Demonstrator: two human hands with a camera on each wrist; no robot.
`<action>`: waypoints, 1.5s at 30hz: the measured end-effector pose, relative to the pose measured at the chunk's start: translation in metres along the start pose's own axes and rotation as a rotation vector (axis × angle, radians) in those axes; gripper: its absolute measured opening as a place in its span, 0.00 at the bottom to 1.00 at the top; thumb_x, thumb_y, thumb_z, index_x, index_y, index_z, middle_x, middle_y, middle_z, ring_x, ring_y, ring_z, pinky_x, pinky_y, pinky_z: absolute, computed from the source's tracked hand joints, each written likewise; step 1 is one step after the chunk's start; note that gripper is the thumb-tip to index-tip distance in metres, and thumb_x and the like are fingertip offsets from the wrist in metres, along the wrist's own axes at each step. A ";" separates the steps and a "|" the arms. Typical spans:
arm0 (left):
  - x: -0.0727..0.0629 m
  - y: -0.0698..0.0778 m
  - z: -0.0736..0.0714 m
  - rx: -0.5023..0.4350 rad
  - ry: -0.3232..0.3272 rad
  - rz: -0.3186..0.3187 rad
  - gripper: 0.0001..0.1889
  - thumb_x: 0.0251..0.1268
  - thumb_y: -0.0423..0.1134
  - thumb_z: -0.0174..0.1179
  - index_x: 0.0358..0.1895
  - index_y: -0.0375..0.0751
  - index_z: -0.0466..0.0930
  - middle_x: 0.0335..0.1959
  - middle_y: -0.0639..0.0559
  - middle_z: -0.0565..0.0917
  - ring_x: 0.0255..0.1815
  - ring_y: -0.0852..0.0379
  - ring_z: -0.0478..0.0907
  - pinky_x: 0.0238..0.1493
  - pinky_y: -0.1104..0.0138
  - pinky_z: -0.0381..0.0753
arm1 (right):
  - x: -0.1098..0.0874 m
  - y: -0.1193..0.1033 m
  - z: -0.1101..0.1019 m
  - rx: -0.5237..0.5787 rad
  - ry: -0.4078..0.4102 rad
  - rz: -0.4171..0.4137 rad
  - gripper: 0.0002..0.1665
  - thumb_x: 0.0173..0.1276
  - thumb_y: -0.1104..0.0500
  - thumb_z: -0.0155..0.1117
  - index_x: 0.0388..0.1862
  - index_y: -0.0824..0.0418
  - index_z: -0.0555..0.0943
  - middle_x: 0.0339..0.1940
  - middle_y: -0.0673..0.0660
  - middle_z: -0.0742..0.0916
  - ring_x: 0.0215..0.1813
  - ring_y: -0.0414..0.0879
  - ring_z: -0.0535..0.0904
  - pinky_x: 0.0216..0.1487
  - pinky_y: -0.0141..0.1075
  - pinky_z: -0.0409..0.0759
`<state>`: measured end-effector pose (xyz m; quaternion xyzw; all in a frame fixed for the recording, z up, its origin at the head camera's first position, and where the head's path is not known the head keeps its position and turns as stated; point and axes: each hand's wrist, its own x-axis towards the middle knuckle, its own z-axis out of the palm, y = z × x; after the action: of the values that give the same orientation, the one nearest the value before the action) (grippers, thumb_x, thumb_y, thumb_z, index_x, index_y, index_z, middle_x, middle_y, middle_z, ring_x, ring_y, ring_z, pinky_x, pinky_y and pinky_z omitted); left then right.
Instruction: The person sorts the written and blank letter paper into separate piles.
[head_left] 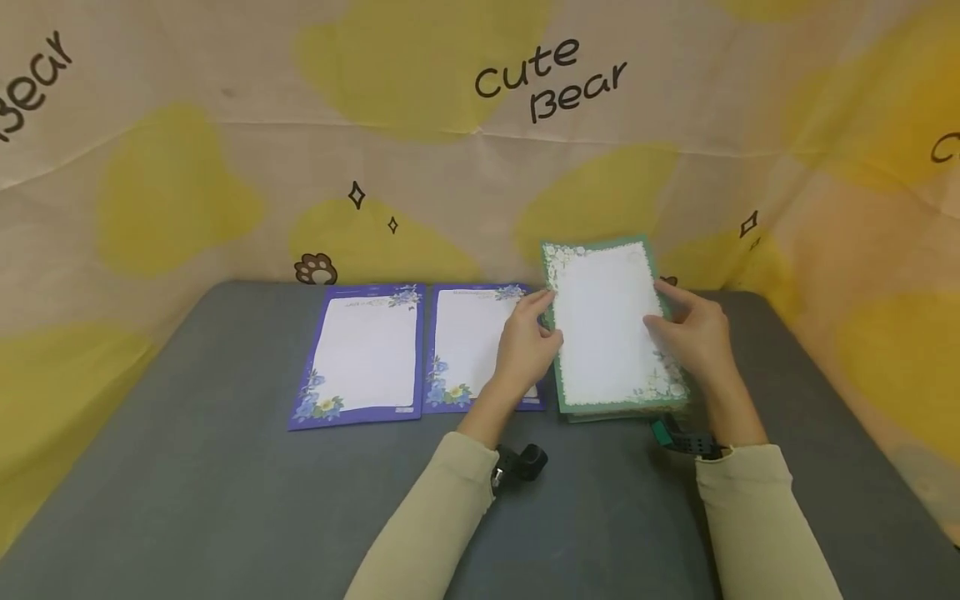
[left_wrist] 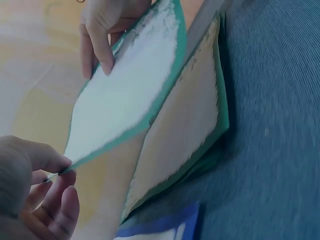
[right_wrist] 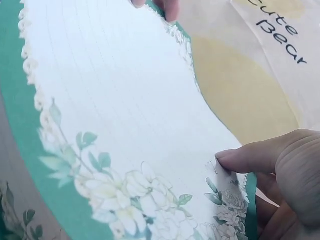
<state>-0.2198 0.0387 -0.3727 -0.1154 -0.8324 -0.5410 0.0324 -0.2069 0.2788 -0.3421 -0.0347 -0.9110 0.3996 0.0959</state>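
A green-bordered sheet of paper [head_left: 606, 333] with white flowers in two corners is raised between both hands. My left hand [head_left: 525, 340] pinches its left edge with thumb and fingertips. On the opposite edge, my right hand [head_left: 693, 332] grips the sheet, thumb on the front and fingers behind. The right wrist view shows the paper bowing between the two grips. Beneath it, in the left wrist view, lie more green-bordered sheets [left_wrist: 187, 115] on the table; how many cannot be told.
Two purple-bordered sheets with blue flowers lie to the left, one farther left [head_left: 371, 354] and one partly behind my left hand [head_left: 461, 342]. The grey table [head_left: 247, 500] ends at a printed cloth backdrop [head_left: 450, 167].
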 end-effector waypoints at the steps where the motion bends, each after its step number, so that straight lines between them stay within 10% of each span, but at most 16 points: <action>1: 0.000 -0.001 0.003 0.001 0.003 -0.010 0.33 0.63 0.26 0.59 0.74 0.42 0.69 0.75 0.47 0.70 0.20 0.66 0.71 0.21 0.78 0.72 | 0.001 0.002 0.001 -0.007 0.000 0.004 0.33 0.70 0.57 0.65 0.74 0.53 0.73 0.09 0.44 0.62 0.11 0.40 0.56 0.14 0.35 0.62; 17: 0.000 -0.014 0.019 0.255 -0.046 -0.053 0.33 0.62 0.27 0.58 0.74 0.40 0.69 0.75 0.45 0.71 0.24 0.61 0.70 0.20 0.75 0.66 | 0.008 0.036 0.025 -0.079 -0.025 -0.044 0.32 0.69 0.62 0.61 0.73 0.60 0.73 0.09 0.45 0.64 0.13 0.40 0.57 0.14 0.34 0.62; 23: -0.001 -0.022 0.023 0.346 -0.087 -0.083 0.33 0.63 0.27 0.58 0.74 0.40 0.68 0.75 0.44 0.70 0.43 0.51 0.82 0.22 0.71 0.71 | 0.011 0.045 0.038 -0.121 -0.032 -0.039 0.32 0.70 0.63 0.60 0.73 0.62 0.72 0.11 0.47 0.66 0.15 0.41 0.59 0.20 0.36 0.63; 28: -0.001 -0.023 0.028 0.425 -0.104 -0.080 0.32 0.65 0.31 0.61 0.73 0.39 0.69 0.74 0.44 0.72 0.62 0.46 0.81 0.45 0.60 0.86 | 0.008 0.050 0.042 -0.158 -0.046 -0.029 0.33 0.70 0.64 0.61 0.74 0.62 0.71 0.10 0.46 0.66 0.15 0.41 0.56 0.26 0.37 0.64; 33: -0.001 -0.023 0.032 0.461 -0.094 -0.091 0.30 0.67 0.38 0.66 0.71 0.38 0.73 0.71 0.45 0.76 0.70 0.46 0.76 0.65 0.56 0.81 | 0.006 0.049 0.042 -0.197 -0.057 -0.009 0.33 0.69 0.64 0.60 0.74 0.64 0.71 0.11 0.52 0.68 0.15 0.42 0.55 0.23 0.37 0.62; 37: -0.002 -0.023 0.032 0.440 -0.079 -0.103 0.28 0.67 0.39 0.66 0.69 0.36 0.74 0.71 0.43 0.76 0.71 0.45 0.75 0.70 0.56 0.76 | 0.004 0.045 0.041 -0.278 -0.067 0.013 0.34 0.69 0.59 0.60 0.74 0.63 0.71 0.35 0.72 0.85 0.21 0.50 0.66 0.23 0.41 0.67; 40: -0.001 -0.023 0.032 0.410 -0.070 -0.103 0.28 0.68 0.39 0.65 0.69 0.34 0.74 0.72 0.40 0.75 0.72 0.42 0.74 0.72 0.54 0.74 | 0.003 0.045 0.039 -0.308 -0.079 0.039 0.35 0.72 0.55 0.59 0.75 0.64 0.69 0.63 0.75 0.80 0.44 0.65 0.81 0.41 0.55 0.81; 45: 0.000 -0.023 0.032 0.325 -0.060 -0.119 0.28 0.70 0.43 0.62 0.70 0.37 0.73 0.71 0.42 0.77 0.71 0.44 0.75 0.71 0.54 0.74 | 0.004 0.044 0.035 -0.165 -0.148 0.129 0.44 0.77 0.44 0.56 0.80 0.68 0.57 0.76 0.74 0.69 0.76 0.71 0.63 0.73 0.64 0.67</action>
<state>-0.2224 0.0590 -0.4070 -0.0750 -0.9148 -0.3968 -0.0062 -0.2184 0.2836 -0.3972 -0.0712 -0.9412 0.3303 -0.0006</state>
